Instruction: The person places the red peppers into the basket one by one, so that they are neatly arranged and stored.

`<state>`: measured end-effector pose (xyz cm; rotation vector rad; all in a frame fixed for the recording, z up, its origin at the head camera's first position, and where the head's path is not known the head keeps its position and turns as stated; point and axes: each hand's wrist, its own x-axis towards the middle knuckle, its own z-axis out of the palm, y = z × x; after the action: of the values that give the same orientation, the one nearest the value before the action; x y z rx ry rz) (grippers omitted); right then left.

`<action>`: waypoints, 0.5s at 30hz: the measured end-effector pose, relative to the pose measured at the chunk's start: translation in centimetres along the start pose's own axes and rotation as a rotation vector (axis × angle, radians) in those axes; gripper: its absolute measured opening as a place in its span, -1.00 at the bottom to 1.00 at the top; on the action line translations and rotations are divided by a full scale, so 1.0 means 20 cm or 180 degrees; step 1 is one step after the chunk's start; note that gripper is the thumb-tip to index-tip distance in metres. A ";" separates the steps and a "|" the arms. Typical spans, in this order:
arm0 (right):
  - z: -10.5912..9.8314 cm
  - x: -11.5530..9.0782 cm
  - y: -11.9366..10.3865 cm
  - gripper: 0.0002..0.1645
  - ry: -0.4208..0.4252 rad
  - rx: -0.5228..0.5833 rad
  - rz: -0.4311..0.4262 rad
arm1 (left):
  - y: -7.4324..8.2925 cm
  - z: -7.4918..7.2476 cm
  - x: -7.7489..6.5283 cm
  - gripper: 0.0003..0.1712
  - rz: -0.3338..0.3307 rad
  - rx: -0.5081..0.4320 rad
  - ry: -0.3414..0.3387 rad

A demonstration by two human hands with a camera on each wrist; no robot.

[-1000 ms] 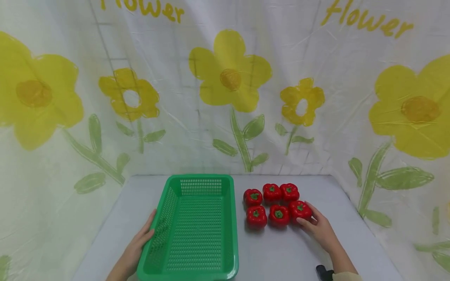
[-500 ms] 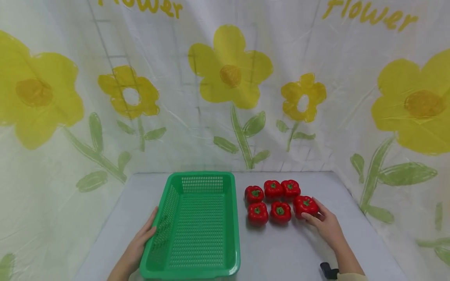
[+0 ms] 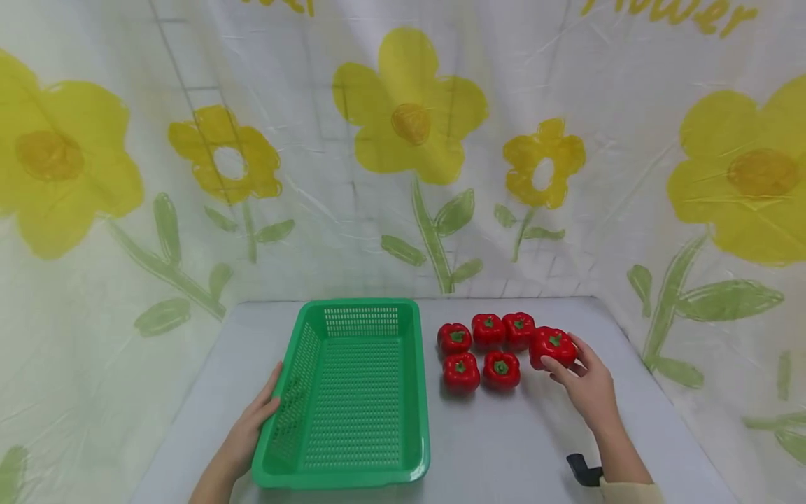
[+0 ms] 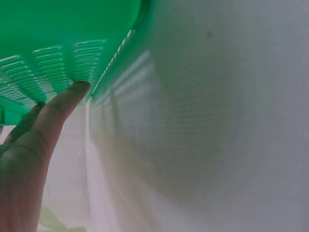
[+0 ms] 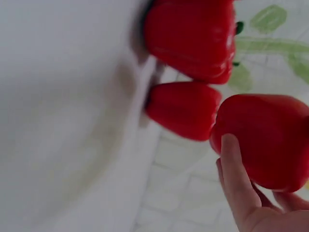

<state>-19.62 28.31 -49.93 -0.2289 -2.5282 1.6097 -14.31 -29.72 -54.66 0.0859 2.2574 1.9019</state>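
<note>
A green perforated basket [image 3: 352, 392] sits empty on the grey table. My left hand [image 3: 255, 420] rests with straight fingers against its left wall; in the left wrist view the fingertips [image 4: 72, 92] touch the slotted side [image 4: 53, 58]. Several red bell peppers [image 3: 481, 350] stand in two rows to the basket's right. My right hand [image 3: 582, 381] grips one red pepper [image 3: 552, 346] at the right end, lifted a little off the table. The right wrist view shows that held pepper [image 5: 265, 140] with fingers curled round it, and two other peppers [image 5: 186, 108] behind it.
A flower-printed cloth backdrop [image 3: 409, 140] closes off the table at the back and both sides. Bare grey tabletop [image 3: 504, 441] lies in front of the peppers. A black wrist mount [image 3: 582, 470] shows at my right forearm.
My right hand has closed round the right-end pepper and raised it up and away from the front row. The left hand has stayed at the basket's side.
</note>
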 end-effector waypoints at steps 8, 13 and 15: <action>0.08 -0.02 -0.13 0.12 0.0041 0.0177 -0.0044 | 0.00 0.00 0.00 -0.35 0.0032 -0.0002 0.0005; 0.14 -0.03 -0.19 0.17 -0.0078 0.0090 -0.0039 | 0.00 0.00 0.00 -0.35 0.0029 -0.0027 -0.0016; 0.17 -0.04 -0.22 0.18 -0.0095 0.0035 -0.0042 | 0.00 0.00 0.00 -0.35 0.0032 -0.0041 -0.0027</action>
<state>-19.80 23.43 -47.43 -0.1878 -2.5365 1.6340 -14.22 -29.68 -54.65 0.1035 2.2433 1.9173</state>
